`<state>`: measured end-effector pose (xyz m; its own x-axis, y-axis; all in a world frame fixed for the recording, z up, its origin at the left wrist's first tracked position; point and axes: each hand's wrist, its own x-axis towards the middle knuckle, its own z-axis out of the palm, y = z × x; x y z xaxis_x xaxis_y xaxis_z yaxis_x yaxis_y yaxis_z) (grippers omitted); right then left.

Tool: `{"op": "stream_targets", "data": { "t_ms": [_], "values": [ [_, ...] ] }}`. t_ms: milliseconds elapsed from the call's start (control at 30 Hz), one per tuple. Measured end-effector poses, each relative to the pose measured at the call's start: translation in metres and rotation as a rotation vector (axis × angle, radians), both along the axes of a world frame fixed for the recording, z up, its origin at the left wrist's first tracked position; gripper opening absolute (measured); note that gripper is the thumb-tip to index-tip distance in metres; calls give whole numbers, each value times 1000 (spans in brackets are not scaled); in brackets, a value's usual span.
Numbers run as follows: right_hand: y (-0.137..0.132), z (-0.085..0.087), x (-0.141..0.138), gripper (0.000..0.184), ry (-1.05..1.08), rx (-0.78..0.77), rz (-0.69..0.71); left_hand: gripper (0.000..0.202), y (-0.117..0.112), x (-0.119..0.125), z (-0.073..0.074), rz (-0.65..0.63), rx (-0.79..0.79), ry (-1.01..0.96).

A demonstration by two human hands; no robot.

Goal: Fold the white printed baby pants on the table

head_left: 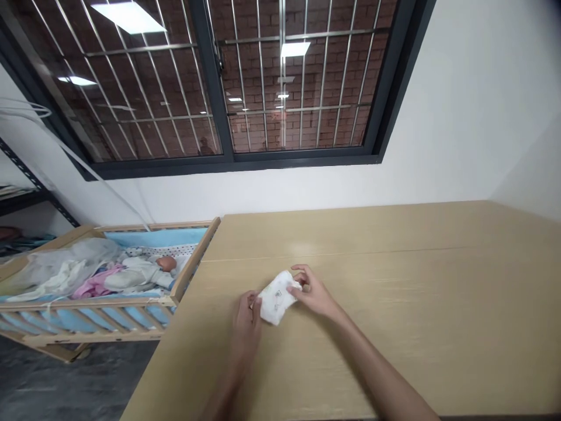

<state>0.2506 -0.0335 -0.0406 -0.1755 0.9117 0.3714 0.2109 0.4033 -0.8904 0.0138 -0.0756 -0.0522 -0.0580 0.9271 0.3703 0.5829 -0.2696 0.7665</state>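
A small white diaper (277, 297), folded up and with a little printed figure on it, is held between my two hands just over the wooden table (394, 327). At its left edge, my left hand (249, 316) pinches it between thumb and fingers. My right hand (312, 291) grips the upper right edge with the thumb in front and the fingers curled behind. The fingertips behind the diaper are partly hidden.
Left of the table stands a wooden crib (193, 263) with blue lining. In it lie a doll (144, 272), a pink cloth (97, 283) and a sheer white net (74, 266). A barred window (298, 155) is in the wall behind.
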Motion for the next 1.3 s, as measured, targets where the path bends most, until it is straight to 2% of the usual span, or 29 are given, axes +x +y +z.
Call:
{"op": "stream_targets", "data": {
  "t_ms": [67,100,167,300,367,433,533,600,667,733,800,900,1000,1133,1300],
  "values": [
    [12,5,4,56,67,-97,85,40,-11,5,3,-41,-158,-153],
    [21,5,6,58,71,-134,115,39,-15,7,3,-56,-215,-147],
    [40,0,5,60,37,-185,157,31,-20,13,1,-62,-308,24],
    [74,-24,-7,51,-179,-183,178,25,-19,27,0,22,-385,483],
    [81,-35,-13,44,-259,-170,172,25,-16,33,3,59,-368,547],
    [81,-38,-15,37,-293,-155,166,25,-15,36,8,78,-354,566],
    [65,-29,-13,33,-363,-76,116,29,-23,37,9,127,-266,624],
    [46,-17,-11,40,-481,81,98,35,-35,40,1,149,-108,661],
    [25,-5,-10,50,-620,276,192,43,-50,46,-14,126,82,681],
    [4,3,-9,58,-695,407,392,54,-66,55,-32,78,208,681],
    [-13,6,-8,62,-711,438,572,59,-79,65,-47,49,234,677],
    [-22,4,-5,62,-706,381,692,59,-86,71,-59,36,185,652],
    [-12,0,-2,58,-708,315,684,62,-85,70,-58,27,170,643],
    [23,-1,4,55,-704,245,593,67,-82,66,-57,28,174,654],
    [60,-6,9,54,-729,229,516,70,-85,68,-60,27,166,650]
  ]
}}
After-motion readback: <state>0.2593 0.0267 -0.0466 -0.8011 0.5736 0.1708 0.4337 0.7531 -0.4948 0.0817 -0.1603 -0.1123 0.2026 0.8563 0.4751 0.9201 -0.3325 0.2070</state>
